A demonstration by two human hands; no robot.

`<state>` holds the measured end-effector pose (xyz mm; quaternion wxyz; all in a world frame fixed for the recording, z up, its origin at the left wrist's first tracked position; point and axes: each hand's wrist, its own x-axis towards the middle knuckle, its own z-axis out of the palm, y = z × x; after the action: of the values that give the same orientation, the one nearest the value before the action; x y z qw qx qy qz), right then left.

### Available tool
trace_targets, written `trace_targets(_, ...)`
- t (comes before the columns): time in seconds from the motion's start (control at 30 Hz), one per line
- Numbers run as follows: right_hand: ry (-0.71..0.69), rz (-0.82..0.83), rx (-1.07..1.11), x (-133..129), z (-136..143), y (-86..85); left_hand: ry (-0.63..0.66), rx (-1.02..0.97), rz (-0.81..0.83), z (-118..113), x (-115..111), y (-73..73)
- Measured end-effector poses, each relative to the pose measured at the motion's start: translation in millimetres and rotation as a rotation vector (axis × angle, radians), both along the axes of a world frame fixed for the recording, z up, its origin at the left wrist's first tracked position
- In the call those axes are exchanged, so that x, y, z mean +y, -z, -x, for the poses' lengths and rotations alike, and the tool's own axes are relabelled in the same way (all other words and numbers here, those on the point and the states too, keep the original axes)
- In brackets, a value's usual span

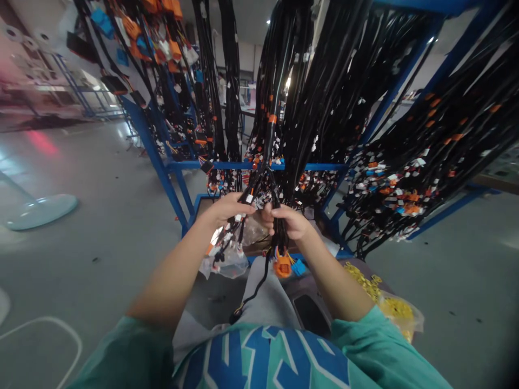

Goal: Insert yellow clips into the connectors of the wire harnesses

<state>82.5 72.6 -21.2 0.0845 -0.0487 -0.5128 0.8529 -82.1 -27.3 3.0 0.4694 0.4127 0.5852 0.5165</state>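
Observation:
Black cable bundles (272,138) hang from above and split into branches between my two hands. My left hand (231,208) is closed around a branch with small white connectors. Just to its right, my right hand (288,220) has its fingers wrapped round a thicker black branch. Below my right hand, an orange connector (283,266) and a blue connector (299,267) dangle from that branch. A thin black cable (261,283) trails down over my leg to a dark plug.
A blue metal rack (152,143) stands in front, hung with many black harnesses (405,178). Yellow small parts (395,309) in a clear bag lie at the right by my leg. A round stand base (42,210) is on the floor at left.

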Motion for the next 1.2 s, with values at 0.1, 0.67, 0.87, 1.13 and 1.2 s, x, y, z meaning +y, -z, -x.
trace_targets(0.1,0.142,-0.127,-0.068,-4,1,9.8,0.198,-0.293,0.011,1,-11,7.7)
trace_targets(0.67,0.679,-0.382,-0.044,-12,26,45.8,0.214,-0.601,0.010,-43,-57,67.7)
trace_targets(0.87,1.014,-0.879,0.024,-27,2,48.1,0.263,-0.750,-0.015,-50,-68,61.5)
trace_targets(1.13,0.840,-0.864,0.073,-48,-11,25.6,0.092,-0.516,-0.002,-65,-69,52.1)
trace_targets(1.2,0.797,-0.756,0.066,-51,-7,23.8,0.066,-0.486,0.011,-67,-69,48.1)
